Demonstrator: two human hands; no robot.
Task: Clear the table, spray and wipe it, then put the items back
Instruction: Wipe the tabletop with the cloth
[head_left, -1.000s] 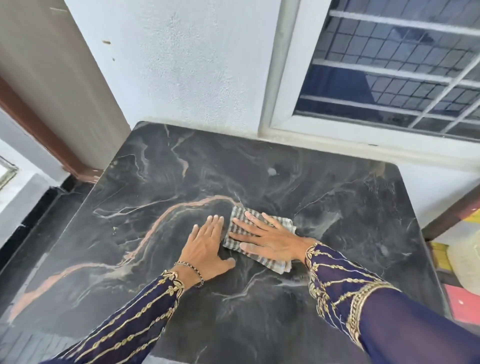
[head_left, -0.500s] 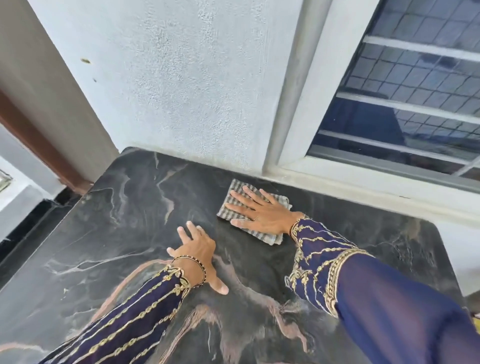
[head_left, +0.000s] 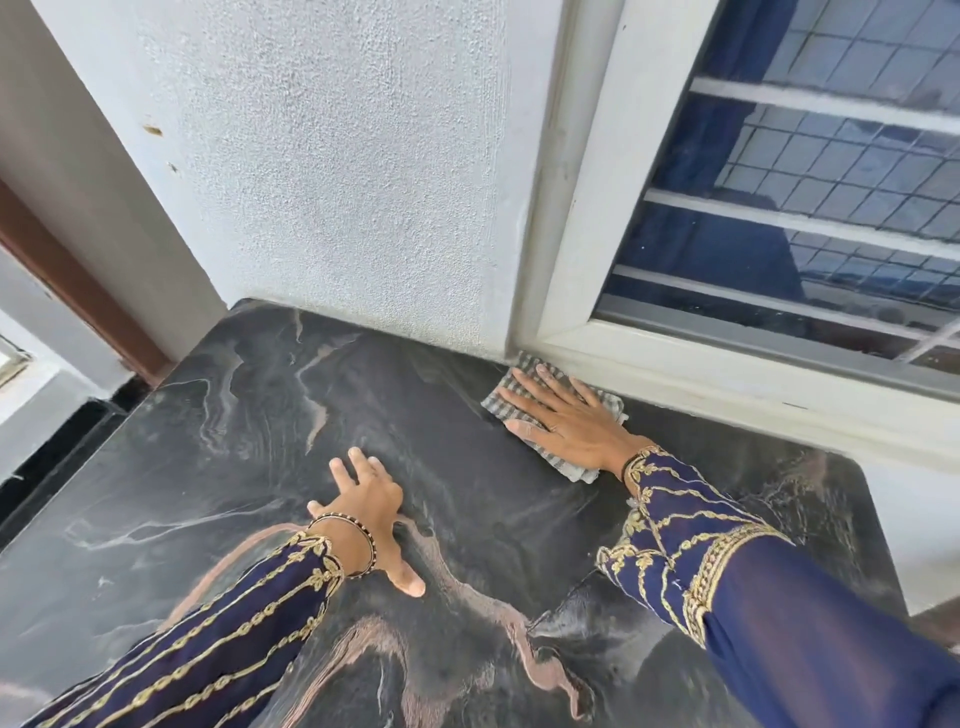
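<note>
we see our right hand (head_left: 566, 418) lying flat with its fingers spread on a grey-and-white checked cloth (head_left: 558, 457), pressing it down on the far edge of the table (head_left: 218, 431). the hand is open, palm down, not gripping; the cloth lies folded under it, with one corner showing past the wrist and another corner touching the base of the white window frame (head_left: 582, 218) where it meets the wall (head_left: 337, 166). our left hand (head_left: 371, 512) rests on the tabletop nearer to us and to the left, well apart from the cloth, palm down with fingers slightly spread and the thumb stretched back toward us; it holds nothing. a thin beaded bracelet (head_left: 358, 540) sits on the left wrist. both arms wear dark blue sleeves (head_left: 737, 566) with gold embroidery. the tabletop is dark marble-patterned stone with pale and pinkish veins, and a hazy, streaked sheen shows between the hands. behind the window glass we make out white bars and a grid mesh.
</note>
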